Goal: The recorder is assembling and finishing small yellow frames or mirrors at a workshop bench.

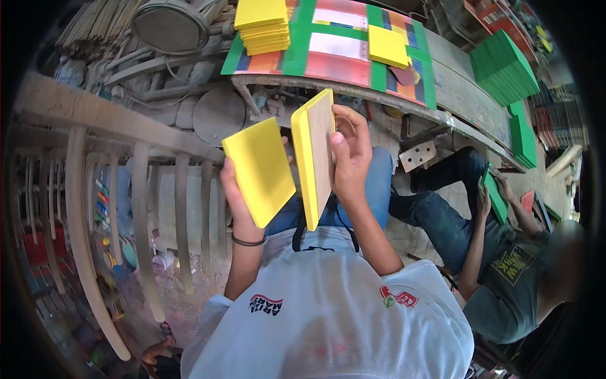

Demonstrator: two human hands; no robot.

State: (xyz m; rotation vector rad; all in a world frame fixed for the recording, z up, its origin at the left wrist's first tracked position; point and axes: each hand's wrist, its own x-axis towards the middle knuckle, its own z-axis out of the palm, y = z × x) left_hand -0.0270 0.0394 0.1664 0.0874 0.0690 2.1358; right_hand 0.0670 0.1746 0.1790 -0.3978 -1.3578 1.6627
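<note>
My left hand [235,192] is closed on a flat yellow panel [260,174], with its fingers behind it and a dark band round the wrist. In my right hand [352,155] is a second panel, a yellow-edged board [308,164] with a bare brown face turned to the right. It stands nearly upright, gripped by its right side between thumb and fingers. The two panels are held side by side over my lap, with a narrow gap between them.
Ahead, a bench with a colourful cover [341,44] bears a stack of yellow panels [264,28] and a smaller yellow pile [387,46]. Stacked green panels [505,66] stand at the far right. A co-worker [505,252] sits to my right holding a green panel [495,194]. Wooden railing [145,234] runs along my left.
</note>
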